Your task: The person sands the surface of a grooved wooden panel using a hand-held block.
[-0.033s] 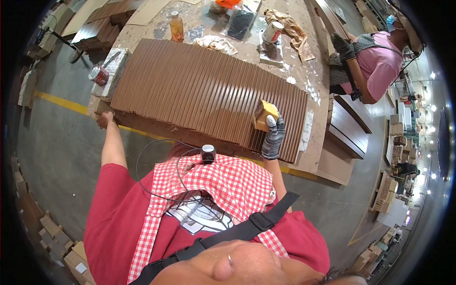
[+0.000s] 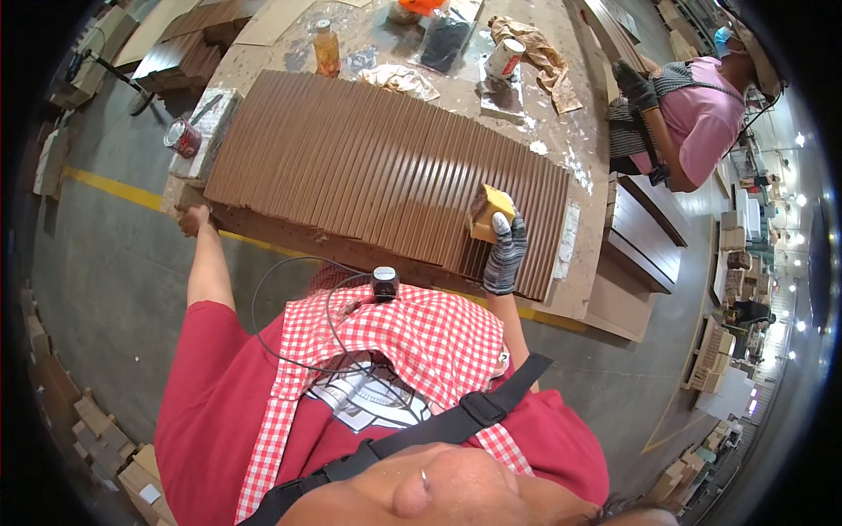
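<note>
My right hand point(image 2: 504, 254), in a grey striped glove, grips a yellow sanding block point(image 2: 493, 216) with a worn brown side. It holds the block over the right part of a row of brown wooden slats point(image 2: 351, 167), laid side by side on the worktable point(image 2: 574, 280). My bare left hand point(image 2: 194, 220) is closed on the table's near left corner, beside the slats' left end; its fingertips are partly hidden. Close to that hand, an open red can point(image 2: 182, 138) stands by a white paint-smeared block point(image 2: 213, 131) with a flat tool on it.
Farther back on the table are an amber bottle point(image 2: 326, 51), a crumpled rag point(image 2: 399, 81), a white can point(image 2: 504, 60) and a brown cloth point(image 2: 548, 70). A person in pink point(image 2: 706, 114) stands at the right, near stacked brown boards point(image 2: 645, 232). A black cable point(image 2: 254, 307) loops before my apron.
</note>
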Motion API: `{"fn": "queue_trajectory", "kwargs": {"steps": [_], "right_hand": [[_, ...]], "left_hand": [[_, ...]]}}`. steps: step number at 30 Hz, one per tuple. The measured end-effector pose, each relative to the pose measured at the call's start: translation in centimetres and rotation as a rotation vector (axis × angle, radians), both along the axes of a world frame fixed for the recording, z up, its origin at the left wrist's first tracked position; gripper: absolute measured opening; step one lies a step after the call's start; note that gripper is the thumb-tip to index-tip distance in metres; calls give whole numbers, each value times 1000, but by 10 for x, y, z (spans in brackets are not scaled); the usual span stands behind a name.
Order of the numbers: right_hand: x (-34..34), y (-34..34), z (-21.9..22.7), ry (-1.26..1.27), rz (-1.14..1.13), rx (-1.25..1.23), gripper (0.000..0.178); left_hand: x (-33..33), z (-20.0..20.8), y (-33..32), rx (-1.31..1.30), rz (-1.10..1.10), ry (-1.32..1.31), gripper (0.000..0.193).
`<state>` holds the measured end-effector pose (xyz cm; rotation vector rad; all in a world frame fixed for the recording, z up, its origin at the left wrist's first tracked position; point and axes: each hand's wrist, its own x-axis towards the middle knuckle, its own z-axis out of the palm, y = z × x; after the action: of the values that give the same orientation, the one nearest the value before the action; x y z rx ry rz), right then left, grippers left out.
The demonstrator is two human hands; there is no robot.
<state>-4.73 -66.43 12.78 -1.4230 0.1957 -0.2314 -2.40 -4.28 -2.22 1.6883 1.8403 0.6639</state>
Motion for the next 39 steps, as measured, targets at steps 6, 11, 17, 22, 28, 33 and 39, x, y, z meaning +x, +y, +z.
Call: {"fn": "queue_trajectory", "kwargs": {"steps": [6,11,17,22,28,33,39], "right_hand": [[0,0,2,-14,10,-12,45],[-1,2,7,1,0,2,47],[2,4,9,-3,11,-30,50],[-1,4,4,-29,-24,-17,45],[-4,3,4,-3,-33,-36,48],[-3,3,4,-10,-36,-35,51],[-2,6,5,-4,-36,-36,49]], "left_hand": [[1,0,1,-37,-11,59,71],[3,0,2,-31,-13,22,71],[-5,-28,26,12,-82,182,71],[3,-36,31,-38,5,57,61],[5,-11,8,-43,-7,27,67],[0,4,-2,-1,-76,58,73],[2,-4,5,10,12,72,73]]}}
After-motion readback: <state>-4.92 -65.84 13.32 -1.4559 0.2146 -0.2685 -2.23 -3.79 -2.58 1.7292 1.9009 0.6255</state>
